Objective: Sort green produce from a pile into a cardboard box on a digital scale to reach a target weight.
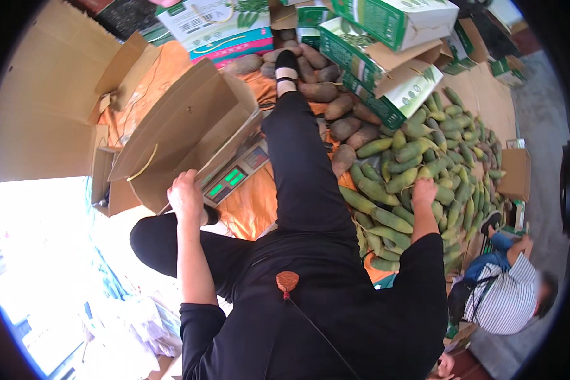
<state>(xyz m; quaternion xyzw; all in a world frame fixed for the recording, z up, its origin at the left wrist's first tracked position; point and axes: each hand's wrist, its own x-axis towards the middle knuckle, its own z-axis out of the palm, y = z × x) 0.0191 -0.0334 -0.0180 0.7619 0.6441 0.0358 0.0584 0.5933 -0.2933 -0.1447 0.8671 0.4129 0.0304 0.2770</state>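
An open cardboard box (190, 126) stands tilted to my left, on or against a scale (237, 174) with green lit digits. My left hand (185, 195) is closed on the near edge of this box, fingers over the rim. To my right lies a big heap of green radishes (392, 218). My right hand (424, 191) reaches into the heap, its fingers curled round the end of a green radish (432, 170); the fingertips are partly hidden.
Reddish-brown root vegetables (345, 128) lie beyond my outstretched leg (304, 158). Green and white printed cartons (386, 76) are stacked at the far side. An orange sheet (244, 212) covers the ground. A person in a striped shirt (503, 301) sits at the right.
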